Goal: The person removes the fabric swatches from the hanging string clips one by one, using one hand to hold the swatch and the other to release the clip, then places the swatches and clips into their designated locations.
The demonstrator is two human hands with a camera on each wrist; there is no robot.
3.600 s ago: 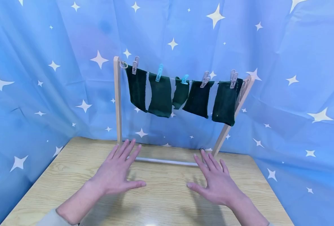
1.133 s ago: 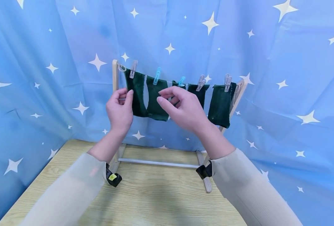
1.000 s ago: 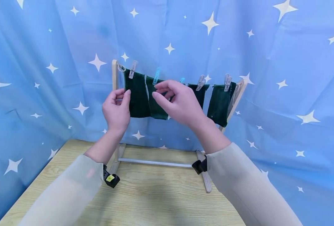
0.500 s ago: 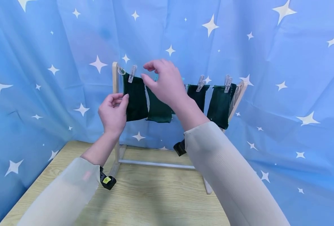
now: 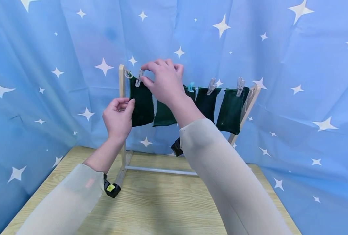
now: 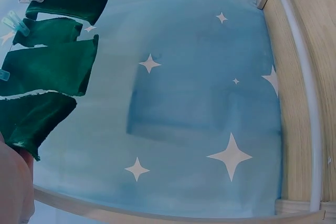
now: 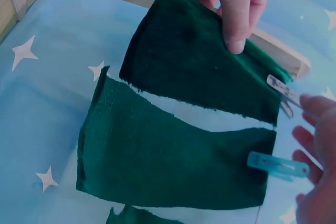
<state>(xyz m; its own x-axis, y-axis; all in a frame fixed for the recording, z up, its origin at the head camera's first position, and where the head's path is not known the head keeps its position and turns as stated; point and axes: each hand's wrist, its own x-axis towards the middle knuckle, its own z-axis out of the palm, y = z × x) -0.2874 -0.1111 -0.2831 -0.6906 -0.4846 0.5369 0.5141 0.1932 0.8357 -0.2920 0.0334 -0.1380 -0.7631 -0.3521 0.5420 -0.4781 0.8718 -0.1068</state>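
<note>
Rack: a small wooden drying rack [image 5: 122,107] stands at the back of the wooden table [image 5: 162,202], with a thin line strung between its 2 posts.
Cloths: 5 dark green pieces hang from the line, each pinned by a clothespin; all 5 are up, so none has come off as far as the views show.
First cloth: the leftmost cloth [image 5: 141,104] hangs just beside the left post.
Left hand: the left hand [image 5: 118,117] pinches the left edge of that cloth between thumb and fingers, holding it steady.
Right hand: the right hand [image 5: 162,80] is raised to the line, its fingertips narrowed at the grey clothespin [image 5: 138,78]; whether they have already closed on it, I cannot tell.
Second pin: a blue clothespin [image 7: 277,165] holds the next cloth [image 7: 168,156].
Progress: judged to be at the very start; 5 pins and 5 cloths remain on the line.
</note>
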